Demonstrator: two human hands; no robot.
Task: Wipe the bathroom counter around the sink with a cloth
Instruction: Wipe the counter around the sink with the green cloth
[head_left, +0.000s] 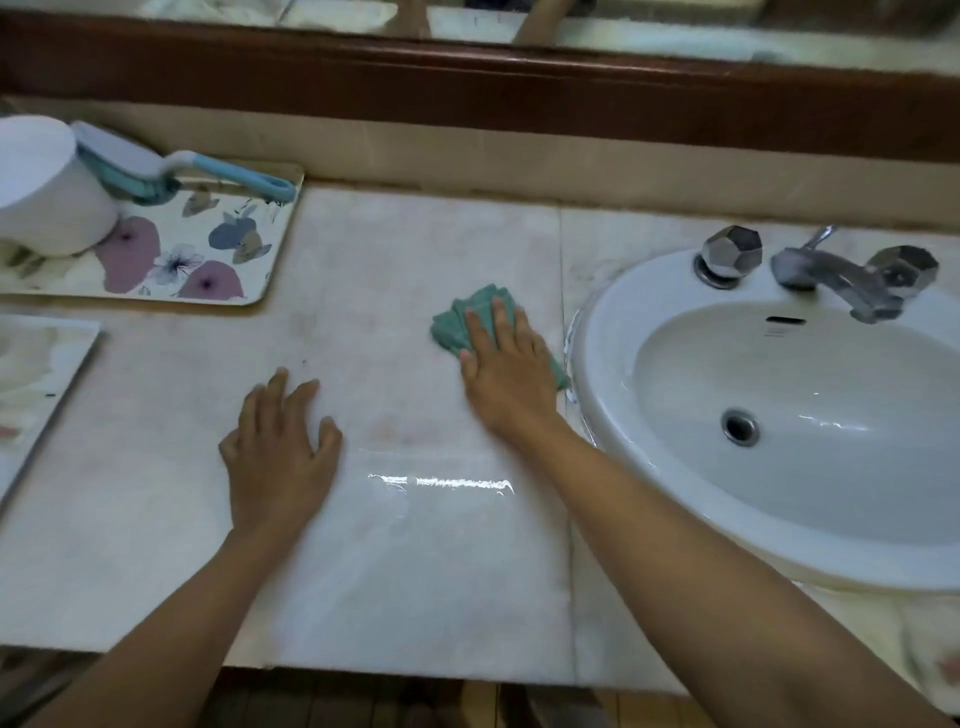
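Observation:
A folded green cloth (457, 322) lies on the pale marble counter (395, 249), just left of the white sink (613, 332). My right hand (506, 369) presses flat on the cloth with straight fingers and covers its near part. My left hand (280, 457) rests on the counter to the left with spread fingers and holds nothing. A wet shiny patch shows on the counter between my forearms.
A flowered tray (208, 270) at the back left carries a white cup (47, 192) and a blue-handled brush (171, 171). Another tray's corner (47, 374) shows at the left edge. Chrome taps (730, 254) and a spout (836, 280) stand behind the basin. A brown ledge runs along the back wall.

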